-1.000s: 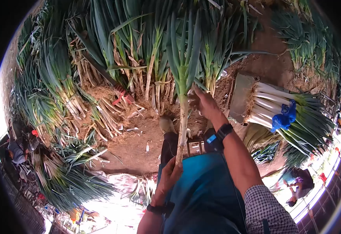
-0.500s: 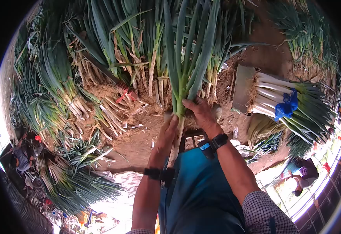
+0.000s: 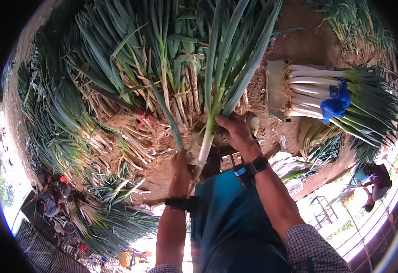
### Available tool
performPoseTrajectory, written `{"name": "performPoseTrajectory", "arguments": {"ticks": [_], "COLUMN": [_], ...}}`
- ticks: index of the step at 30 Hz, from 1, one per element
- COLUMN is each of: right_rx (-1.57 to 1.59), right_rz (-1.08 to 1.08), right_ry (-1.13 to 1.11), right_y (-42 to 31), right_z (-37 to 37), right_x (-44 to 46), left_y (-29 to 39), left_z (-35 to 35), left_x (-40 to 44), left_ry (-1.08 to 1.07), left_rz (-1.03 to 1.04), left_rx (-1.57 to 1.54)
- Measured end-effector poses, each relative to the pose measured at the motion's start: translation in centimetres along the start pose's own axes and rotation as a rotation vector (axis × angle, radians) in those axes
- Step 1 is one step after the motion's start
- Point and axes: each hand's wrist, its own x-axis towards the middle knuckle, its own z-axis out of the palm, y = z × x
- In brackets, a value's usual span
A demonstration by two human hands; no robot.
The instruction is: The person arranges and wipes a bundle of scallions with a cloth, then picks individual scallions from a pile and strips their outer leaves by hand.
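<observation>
My right hand (image 3: 239, 134) is closed around a large green onion (image 3: 205, 146) where the leaves meet the stalk. It stands almost upright in front of me, with its green leaves fanning upward and its white shank bared below. To the left, my left hand (image 3: 181, 164) is closed on a stripped outer leaf (image 3: 169, 120), whose green blade sticks up above the fist. Torn, pale sheath shows between that hand and the shank. The root end reaches down to my blue-green apron (image 3: 231, 204).
Piles of unpeeled green onions (image 3: 112, 50) lie ahead and to the left on bare soil. A bundle of white-stemmed onions (image 3: 308, 93) with a blue tie (image 3: 336, 102) rests at right, roots against a board (image 3: 275, 86). Another person (image 3: 376, 182) is at far right.
My left hand has moved down and left from the stalk, pulling an outer leaf away and baring the white shank. The right hand still grips the onion, which now leans more to the right.
</observation>
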Motion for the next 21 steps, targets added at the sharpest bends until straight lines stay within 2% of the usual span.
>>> {"name": "performPoseTrajectory", "arguments": {"ticks": [1,3,4,5,6,7,8,9,11,13,14,15,16,18,20,21], "right_rx": [-0.019,-0.239,-0.154,-0.117,-0.257,-0.139,-0.161,-0.232,-0.213,-0.282,-0.538,-0.613,-0.690,-0.484,-0.456,-0.505], "right_rz": [-0.012,-0.056,-0.106,-0.048,-0.106,-0.091,-0.186,-0.210,-0.055,-0.015,-0.132,-0.217,-0.301,-0.432,-0.262,-0.261], "right_ry": [-0.016,-0.072,0.002,-0.014,0.075,0.105,0.100,0.107,0.204,0.198,0.219,0.233,0.254,0.265,0.073,0.038], "right_y": [-1.3,-0.9,-1.4,-2.5,-3.9,-0.2,-1.1,-1.7,-3.0,-5.1,-4.0,-2.7,-1.5,-0.4,-9.4,-10.4], "right_z": [0.7,-1.2,-0.2,0.2,0.8,0.8,1.5,1.7,2.3,2.4,2.4,2.9,3.5,4.2,3.8,4.0], "right_x": [-0.6,0.4,-0.2,-0.8,-1.9,1.1,0.4,0.4,-0.4,-1.6,-0.7,0.0,0.6,0.9,-5.7,-6.3], "left_y": [0.1,1.3,3.3,3.6,4.8,3.9,3.6,2.9,0.6,-1.1,-1.8,-2.1,-1.0,1.3,0.9,0.8], "left_z": [-1.3,0.2,1.7,2.3,4.9,5.3,4.7,4.4,3.5,1.1,-0.2,-2.3,1.4,9.1,9.0,8.7], "left_x": [-1.3,-4.4,-7.4,-8.6,-11.3,-10.8,-10.3,-10.1,-9.7,-7.1,-5.8,-5.3,-8.3,-14.6,-13.1,-12.3], "left_ry": [-0.045,-0.220,-0.289,-0.283,-0.143,-0.117,-0.065,-0.088,-0.132,-0.011,0.046,0.004,0.011,0.066,0.034,0.022], "left_rz": [0.443,0.538,0.128,0.122,0.096,0.093,0.105,0.296,0.707,0.937,1.059,0.913,0.709,0.306,0.707,0.916], "left_rx": [0.406,0.500,0.262,0.359,0.446,0.431,0.409,0.624,1.023,1.252,1.356,1.238,1.202,1.138,1.355,1.452]}}
